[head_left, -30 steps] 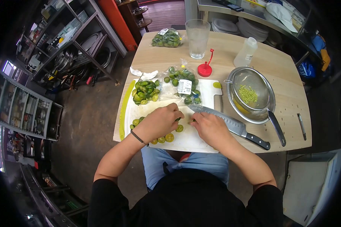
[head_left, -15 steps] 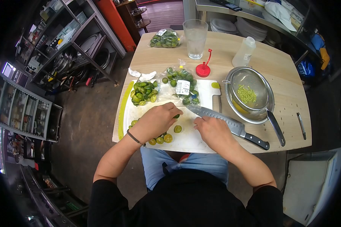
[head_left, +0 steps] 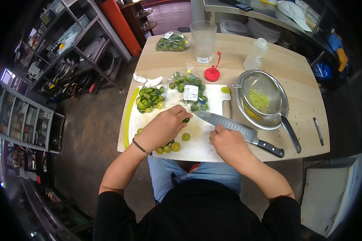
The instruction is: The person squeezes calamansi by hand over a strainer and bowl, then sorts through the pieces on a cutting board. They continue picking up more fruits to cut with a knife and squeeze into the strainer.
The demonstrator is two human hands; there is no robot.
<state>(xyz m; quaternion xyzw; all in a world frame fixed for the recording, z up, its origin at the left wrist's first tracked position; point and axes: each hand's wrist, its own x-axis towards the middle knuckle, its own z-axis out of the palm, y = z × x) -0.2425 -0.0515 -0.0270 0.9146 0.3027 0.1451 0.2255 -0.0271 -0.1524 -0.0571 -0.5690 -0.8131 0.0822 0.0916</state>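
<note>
My left hand (head_left: 163, 126) is closed on a small green lime (head_left: 186, 120), its dark skin showing at the fingertips. My right hand (head_left: 228, 141) is closed too, with a bit of a green lime half (head_left: 210, 138) visible at its fingertips. Both hands are over the white cutting board (head_left: 199, 150). Close beyond my right hand, a large knife (head_left: 225, 122) lies across the board's right side. Cut lime halves (head_left: 175, 146) lie near my left wrist, and a single half (head_left: 186, 137) sits between the hands. Green lime pieces (head_left: 149, 98) are heaped at the upper left.
A bag of limes (head_left: 195, 90) rests at the board's far edge. To the right, a strainer (head_left: 265, 86) with pale green seeds sits over a metal bowl (head_left: 285, 108). Behind stand a tall glass (head_left: 203, 42), red cap (head_left: 212, 74), plastic bottle (head_left: 255, 56) and second bag (head_left: 171, 42).
My right hand has shifted slightly right and down, and the green piece at its fingertips now shows. The left hand stays near the same spot. The view has moved slightly.
</note>
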